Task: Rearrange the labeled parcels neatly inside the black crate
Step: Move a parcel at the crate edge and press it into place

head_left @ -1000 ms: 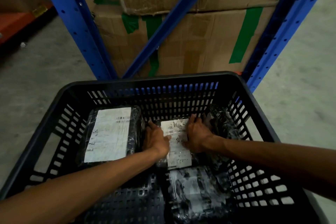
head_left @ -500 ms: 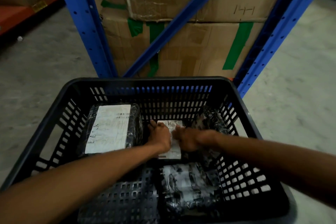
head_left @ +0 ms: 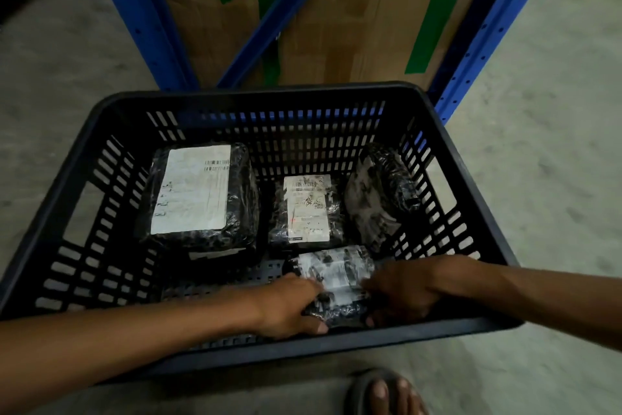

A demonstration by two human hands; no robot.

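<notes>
Taped cardboard boxes; blue racking; sandal.

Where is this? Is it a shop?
More likely a warehouse or storeroom: blue metal shelving holds big taped cardboard boxes, the floor is bare concrete, and labelled parcels sit in a black crate.

Black crate, slotted lattice walls. Large parcel, frame left: glossy black wrap, white label with dark barcode. Centre parcel: black wrap, white printed label. Right parcel: black wrap, mottled grey-white face. Lower parcel: black, white-grey blotched label. Rack uprights: blue. Cardboard boxes: brown, green tape strips. Floor: grey.
</notes>
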